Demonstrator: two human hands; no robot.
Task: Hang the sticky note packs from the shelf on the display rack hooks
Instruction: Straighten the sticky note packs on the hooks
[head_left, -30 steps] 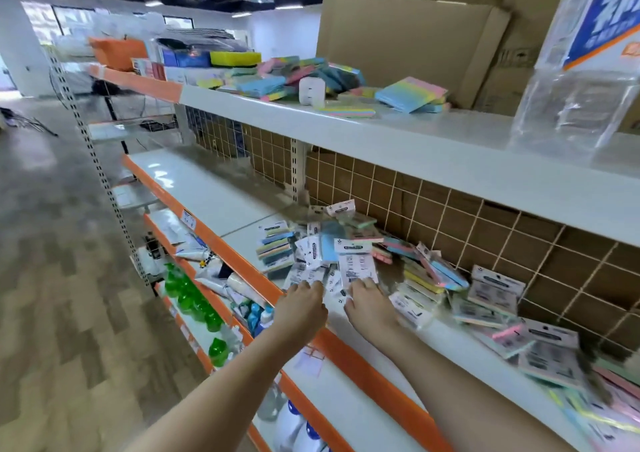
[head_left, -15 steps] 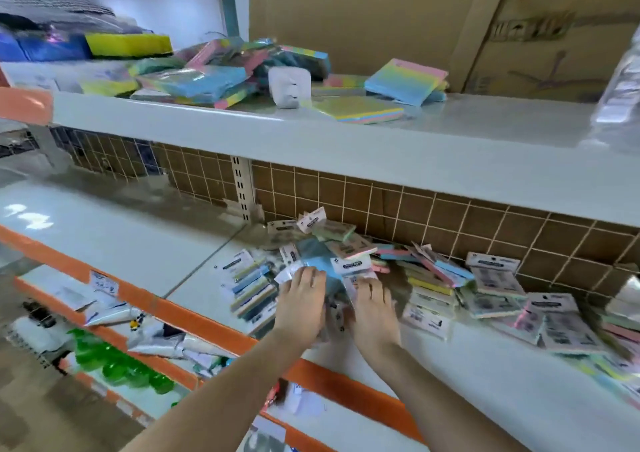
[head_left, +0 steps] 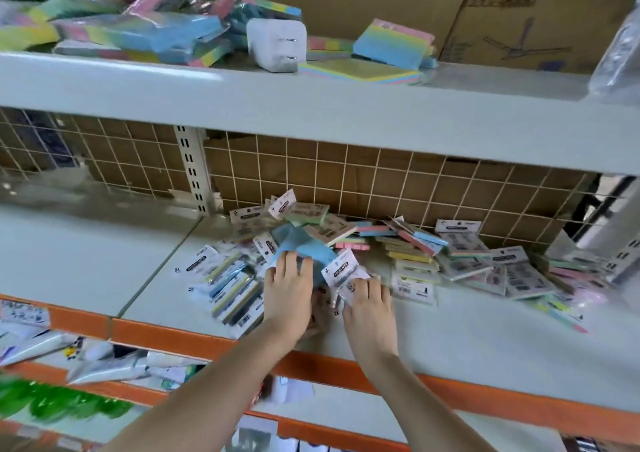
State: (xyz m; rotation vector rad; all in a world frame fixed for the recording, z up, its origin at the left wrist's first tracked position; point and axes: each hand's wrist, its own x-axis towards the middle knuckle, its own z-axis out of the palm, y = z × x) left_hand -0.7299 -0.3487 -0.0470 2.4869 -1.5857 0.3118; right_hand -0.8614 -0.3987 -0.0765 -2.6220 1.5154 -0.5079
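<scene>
Reaching into the heap from the front lip of the shelf [head_left: 485, 316], both hands lie palm-down on the loose sticky note packs [head_left: 408, 244]. The left hand [head_left: 287, 296] has its fingers spread and fairly straight over a blue pack [head_left: 304, 247]; whether the thumb has anything pinched underneath I cannot tell. The right hand [head_left: 367, 299] has its fingers slightly bent over a clear-sleeved pack with a white header card [head_left: 341, 268], and it looks to be pressing or gathering rather than firmly gripping, though the underside is hidden. The main risk, as I judge it, is that the glossy sleeves slide over each other: scooping several at once could let the lower ones slip out and fall past the orange edge strip [head_left: 180, 337] onto the shelf below. Just left of the hands a fan of striped packs [head_left: 228, 285] lies close to that edge and could be nudged off by a forearm. A header card could also bend or tear at its hang hole if a pack is dragged out from under the heap, which would spoil it for a hook. Further back the packs lean against the wire grid panel [head_left: 381, 174], where a corner might snag. No display hooks are visible here, so the carry to them cannot be judged. On the upper shelf [head_left: 346, 112] larger pastel pads [head_left: 391, 41] and a white plug adapter [head_left: 277, 45] sit near the rim, and a raised head or arm could knock them down.
</scene>
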